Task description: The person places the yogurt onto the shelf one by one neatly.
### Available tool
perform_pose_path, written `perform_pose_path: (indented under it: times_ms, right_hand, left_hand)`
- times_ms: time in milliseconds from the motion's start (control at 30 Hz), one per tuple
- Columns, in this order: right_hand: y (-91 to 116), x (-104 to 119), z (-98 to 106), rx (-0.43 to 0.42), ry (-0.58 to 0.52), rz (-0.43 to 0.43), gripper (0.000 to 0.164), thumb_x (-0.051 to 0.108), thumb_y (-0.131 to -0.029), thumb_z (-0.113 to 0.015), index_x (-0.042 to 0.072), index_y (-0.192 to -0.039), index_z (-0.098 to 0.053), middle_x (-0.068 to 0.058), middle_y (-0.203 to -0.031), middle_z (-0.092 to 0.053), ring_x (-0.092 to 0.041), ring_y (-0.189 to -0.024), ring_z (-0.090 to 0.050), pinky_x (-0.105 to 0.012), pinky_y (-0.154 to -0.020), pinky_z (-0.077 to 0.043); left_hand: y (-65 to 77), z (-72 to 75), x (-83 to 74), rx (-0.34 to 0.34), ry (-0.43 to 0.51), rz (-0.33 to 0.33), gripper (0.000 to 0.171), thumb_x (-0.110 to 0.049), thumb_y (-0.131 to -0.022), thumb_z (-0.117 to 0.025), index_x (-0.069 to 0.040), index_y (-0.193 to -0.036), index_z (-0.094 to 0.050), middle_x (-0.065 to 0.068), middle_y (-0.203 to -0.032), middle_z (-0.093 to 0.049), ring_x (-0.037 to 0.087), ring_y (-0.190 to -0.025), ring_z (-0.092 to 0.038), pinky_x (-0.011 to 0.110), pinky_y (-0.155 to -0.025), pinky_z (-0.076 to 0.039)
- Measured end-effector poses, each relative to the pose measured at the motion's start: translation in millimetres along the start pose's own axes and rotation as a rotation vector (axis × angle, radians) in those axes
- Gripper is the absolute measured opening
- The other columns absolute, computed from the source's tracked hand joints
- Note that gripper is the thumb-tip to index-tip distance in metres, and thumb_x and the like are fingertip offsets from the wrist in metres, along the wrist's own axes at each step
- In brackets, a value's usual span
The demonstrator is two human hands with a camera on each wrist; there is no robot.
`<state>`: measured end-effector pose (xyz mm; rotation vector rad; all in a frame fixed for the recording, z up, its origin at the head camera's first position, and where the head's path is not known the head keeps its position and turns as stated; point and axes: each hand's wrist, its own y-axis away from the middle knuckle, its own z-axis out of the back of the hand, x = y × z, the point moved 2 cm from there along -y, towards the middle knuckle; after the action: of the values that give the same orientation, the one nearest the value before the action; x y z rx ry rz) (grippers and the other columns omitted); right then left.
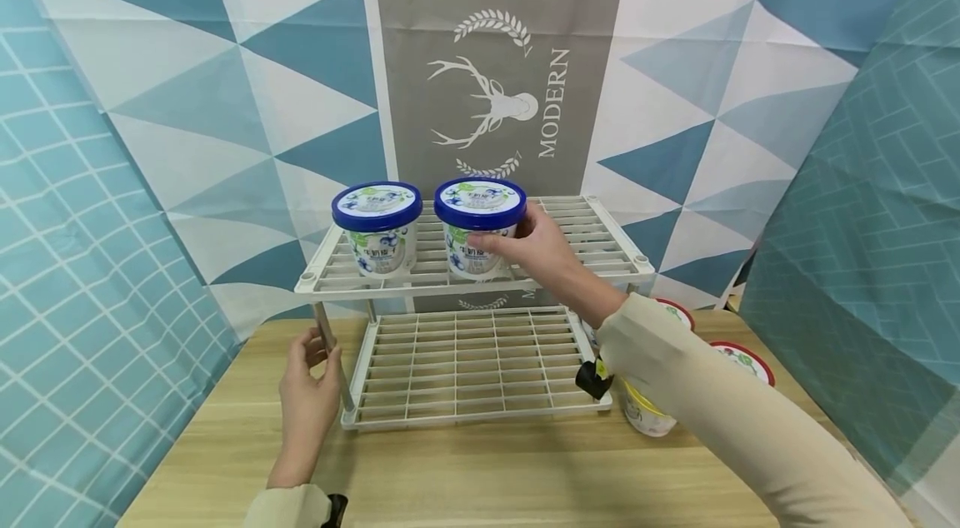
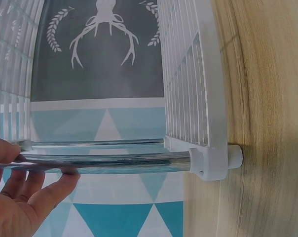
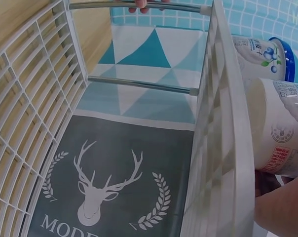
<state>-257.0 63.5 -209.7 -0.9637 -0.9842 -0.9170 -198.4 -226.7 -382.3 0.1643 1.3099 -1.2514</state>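
A white tub with a blue lid (image 1: 480, 220) sits upright at the top tier of a rack, near the middle of its front edge — though whether its base touches the slats I can't tell from here. The person's right hand (image 1: 543, 249) grips it from the side, thumb across the front, fingers curled round behind. Just beside it, a little apart, a matching blue-lidded tub (image 1: 378, 228) stands upright on the upper shelf (image 1: 592, 241). Lower down, the left hand (image 1: 309, 386) holds the rack's front left metal post (image 2: 124, 162), thumb on one side and fingers on the other. The slatted lower shelf (image 1: 465, 370) is near the wooden tabletop (image 1: 487, 478). Off to the right, partly behind the pale sleeve (image 1: 720, 403), I see a yellow-rimmed tub (image 1: 648, 417) and two red-rimmed lids (image 1: 742, 363). Behind everything hangs a patterned cloth with a deer's head (image 1: 517, 107) — printed sideways.
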Motion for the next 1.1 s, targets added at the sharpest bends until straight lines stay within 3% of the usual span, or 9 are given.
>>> perform_pose_path:
  times_ms: [600,667,767,833,900,1000,1100]
  right_hand:
    - [-8.0,-2.2,-3.5,0.008,0.015,0.008,0.069,0.027,-0.077,-0.077,0.019,-0.136,-0.041,-0.003,-0.131,-0.054,-0.022,-0.120,-0.053,-0.042,-0.099,-0.045]
    - [-8.9,-1.7,-4.4,0.012,0.015,0.011,0.069,0.027,-0.077,-0.077,0.018,-0.135,-0.041,-0.003,-0.131,-0.054,-0.022,-0.120,-0.054,-0.043,-0.099,-0.045]
    - [-10.6,-1.2,-5.6,0.009,0.023,0.009,0.069,0.027,-0.076,-0.077,0.018,-0.135,-0.041,-0.003,-0.130,-0.055,-0.022,-0.119,-0.054,-0.042,-0.098,-0.046]
    - [-11.8,-1.0,-6.3,0.009,0.030,0.008,0.070,0.028,-0.076,-0.077,0.018,-0.135,-0.041,-0.003,-0.130,-0.055,-0.022,-0.119,-0.054,-0.042,-0.098,-0.046]
    - [-13.1,-0.9,-7.0,0.006,0.042,0.006,0.069,0.028,-0.076,-0.077,0.018,-0.135,-0.042,-0.003,-0.130,-0.055,-0.022,-0.119,-0.055,-0.042,-0.097,-0.046]
    - [-14.6,-0.7,-7.8,0.006,0.054,0.004,0.069,0.029,-0.076,-0.078,0.018,-0.134,-0.043,-0.003,-0.129,-0.056,-0.022,-0.118,-0.055,-0.042,-0.097,-0.047]
    - [-15.8,-0.8,-7.9,0.005,0.066,-0.005,0.069,0.031,-0.075,-0.078,0.019,-0.134,-0.044,-0.002,-0.129,-0.056,-0.022,-0.118,-0.055,-0.042,-0.097,-0.047]
  left_hand:
    - [-0.4,1.1,-0.6,0.002,0.008,0.006,0.037,-0.003,-0.091,-0.055,0.000,-0.126,-0.044,0.023,-0.113,-0.059,0.036,-0.100,-0.060,-0.005,-0.068,-0.035]
    - [-0.5,1.1,-0.3,0.001,0.000,0.005,0.036,-0.003,-0.091,-0.056,0.000,-0.126,-0.044,0.022,-0.112,-0.059,0.035,-0.100,-0.061,0.001,-0.069,-0.041]
    - [-0.8,1.0,-0.2,0.000,-0.017,0.000,0.036,-0.003,-0.091,-0.056,0.000,-0.125,-0.045,0.022,-0.111,-0.060,0.035,-0.099,-0.062,0.019,-0.072,-0.052]
    - [-1.0,0.7,-0.2,0.002,-0.022,-0.003,0.036,-0.003,-0.091,-0.056,0.000,-0.125,-0.045,0.022,-0.111,-0.060,0.035,-0.099,-0.062,0.033,-0.073,-0.055]
    - [-1.0,0.4,-0.2,0.003,-0.023,-0.005,0.035,-0.003,-0.091,-0.056,0.000,-0.125,-0.045,0.022,-0.111,-0.060,0.035,-0.098,-0.062,0.039,-0.074,-0.055]
    - [-0.9,0.2,0.0,0.007,-0.014,-0.002,0.036,-0.003,-0.091,-0.055,0.000,-0.125,-0.045,0.022,-0.112,-0.060,0.035,-0.099,-0.061,0.023,-0.073,-0.053]
    - [-0.7,0.2,0.2,0.012,0.000,0.006,0.036,-0.004,-0.092,-0.055,-0.001,-0.126,-0.044,0.021,-0.112,-0.059,0.034,-0.100,-0.060,0.004,-0.070,-0.043]
